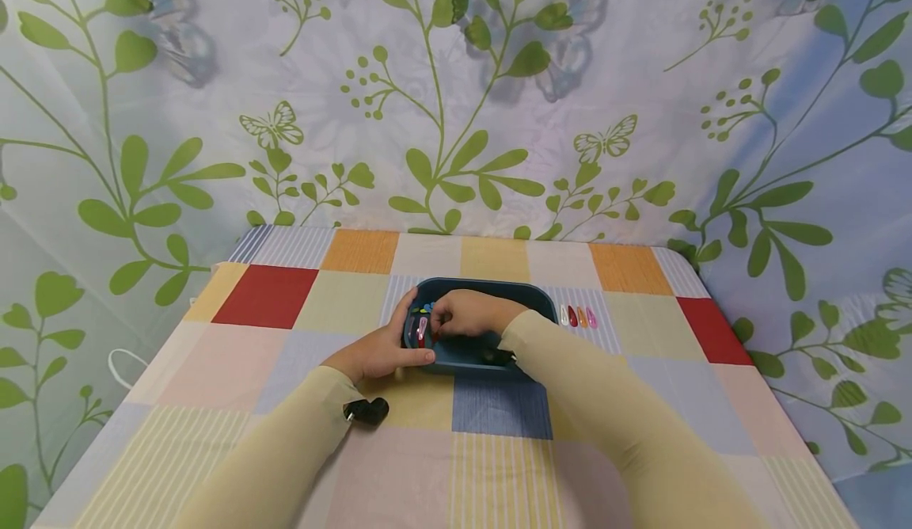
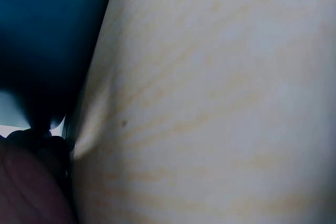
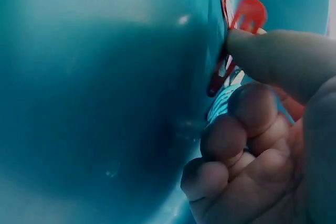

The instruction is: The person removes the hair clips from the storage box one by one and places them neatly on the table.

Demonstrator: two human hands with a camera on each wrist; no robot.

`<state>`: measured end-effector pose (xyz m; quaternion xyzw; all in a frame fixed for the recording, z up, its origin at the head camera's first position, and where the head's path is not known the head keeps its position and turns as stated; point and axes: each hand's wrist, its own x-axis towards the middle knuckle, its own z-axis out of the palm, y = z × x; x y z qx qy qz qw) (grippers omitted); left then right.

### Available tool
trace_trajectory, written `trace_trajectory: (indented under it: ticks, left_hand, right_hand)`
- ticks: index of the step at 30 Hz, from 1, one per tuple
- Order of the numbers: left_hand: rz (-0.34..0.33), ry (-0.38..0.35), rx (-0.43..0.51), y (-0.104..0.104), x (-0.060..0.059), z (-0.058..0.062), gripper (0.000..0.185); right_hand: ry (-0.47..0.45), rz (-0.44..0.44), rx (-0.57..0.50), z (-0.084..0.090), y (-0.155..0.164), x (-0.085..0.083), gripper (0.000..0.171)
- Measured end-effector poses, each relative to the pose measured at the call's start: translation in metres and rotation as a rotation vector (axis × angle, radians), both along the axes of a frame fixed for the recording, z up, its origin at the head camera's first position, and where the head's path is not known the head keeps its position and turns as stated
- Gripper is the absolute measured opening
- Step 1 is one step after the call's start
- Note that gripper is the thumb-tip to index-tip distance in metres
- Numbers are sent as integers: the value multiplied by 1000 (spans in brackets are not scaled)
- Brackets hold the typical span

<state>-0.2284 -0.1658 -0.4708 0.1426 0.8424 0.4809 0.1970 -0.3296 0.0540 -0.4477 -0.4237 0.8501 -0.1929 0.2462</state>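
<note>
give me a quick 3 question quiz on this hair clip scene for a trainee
1. True or false: the left hand grips the rim of the blue tray.
2. How many hair clips lie in a row on the tablecloth right of the tray? A) two B) four C) six
3. What colour is the clip at the right hand fingertips in the right wrist view?

Key: 1 true; 2 B; 3 red

No readable text, label, brand or number is showing anywhere. The tablecloth (image 1: 271,295) is showing only coloured squares and stripes. The curtain (image 1: 442,117) behind it is showing only leaves and butterflies.
</note>
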Motion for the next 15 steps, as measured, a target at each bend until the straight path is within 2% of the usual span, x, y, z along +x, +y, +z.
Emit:
trace_trajectory:
  ticks: [6,12,15]
  left_hand:
    - [5,-2,-27,1,0,0,123]
    - [16,4,-48,2,-1,-2,121]
    - [22,13,-62,2,0,-2,121]
  right_hand:
    - [4,-69,-55,9,14,0,8]
    - [14,-151,-91,24,28,3,20]
    - [1,-185,-135,30,35,4,18]
